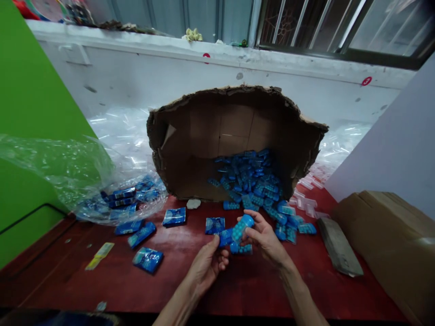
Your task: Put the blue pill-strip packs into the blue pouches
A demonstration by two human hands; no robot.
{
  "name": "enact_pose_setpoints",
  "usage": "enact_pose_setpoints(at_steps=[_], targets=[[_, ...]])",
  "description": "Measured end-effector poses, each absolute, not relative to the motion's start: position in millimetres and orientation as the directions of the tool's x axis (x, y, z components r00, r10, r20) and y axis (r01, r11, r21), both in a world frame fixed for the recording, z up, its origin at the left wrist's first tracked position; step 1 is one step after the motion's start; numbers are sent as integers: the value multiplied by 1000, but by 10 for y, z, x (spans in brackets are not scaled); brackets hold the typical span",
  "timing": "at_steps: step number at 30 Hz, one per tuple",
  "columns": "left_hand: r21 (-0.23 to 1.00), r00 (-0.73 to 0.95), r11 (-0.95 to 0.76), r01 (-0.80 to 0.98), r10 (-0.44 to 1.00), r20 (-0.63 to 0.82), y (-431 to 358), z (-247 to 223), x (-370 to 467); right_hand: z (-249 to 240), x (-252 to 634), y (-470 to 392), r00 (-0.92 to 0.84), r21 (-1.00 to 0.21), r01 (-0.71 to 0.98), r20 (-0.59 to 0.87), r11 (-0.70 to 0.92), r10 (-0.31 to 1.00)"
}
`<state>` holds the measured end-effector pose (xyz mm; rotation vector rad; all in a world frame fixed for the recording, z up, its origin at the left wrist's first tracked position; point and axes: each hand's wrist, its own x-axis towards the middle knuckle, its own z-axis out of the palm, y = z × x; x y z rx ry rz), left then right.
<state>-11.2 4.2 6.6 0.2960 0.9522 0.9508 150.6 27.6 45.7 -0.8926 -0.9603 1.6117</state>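
My right hand (265, 237) pinches a small clear pack of blue beads with a blue end (242, 227), holding it tilted above the red table. Close by on its left, my left hand (208, 262) is closed, thumb and fingers on the edge of a blue packet (224, 237). Another beaded pack (245, 249) lies under the right hand's pack, partly covered. Just behind the hands a flat blue packet (215, 225) rests on the table. More beaded packs (254, 176) spill from a torn-edged cardboard box (200, 136) lying open towards me.
A clear plastic bag (102, 199) with blue packets lies at the left, and loose packets (147, 259) lie before it. Clear plastic pieces (307, 203), a grey flat bundle (340, 246) and a closed brown carton (390, 249) occupy the right. A white wall stands behind.
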Motion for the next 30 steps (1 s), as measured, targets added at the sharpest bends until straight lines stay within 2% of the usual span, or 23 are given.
enact_pose_setpoints(at_steps=[9,14,17,20,23,25,30], targets=[[805,153,409,-429,912,-382,143,52,-156,514,1563,185,-175,-944,-305,-74,-125,982],[842,127,388,-374,921,-367,163,81,-157,432,1507,118,-114,-953,-297,-34,-67,993],[811,156,405,-422,914,-375,116,115,-119,294,1412,39,-35,-968,-251,20,11,999],[707,247,468,-530,883,-399,57,151,-75,125,1322,-35,75,-992,-64,105,110,992],[595,301,539,-597,837,-457,35,181,-63,48,1290,-66,106,-987,93,141,131,984],[563,312,564,-604,818,-484,43,195,-76,71,1302,-62,65,-994,56,95,92,993],[571,317,598,-562,794,-519,58,214,-98,156,1328,-23,-62,-978,-203,-45,-57,997]])
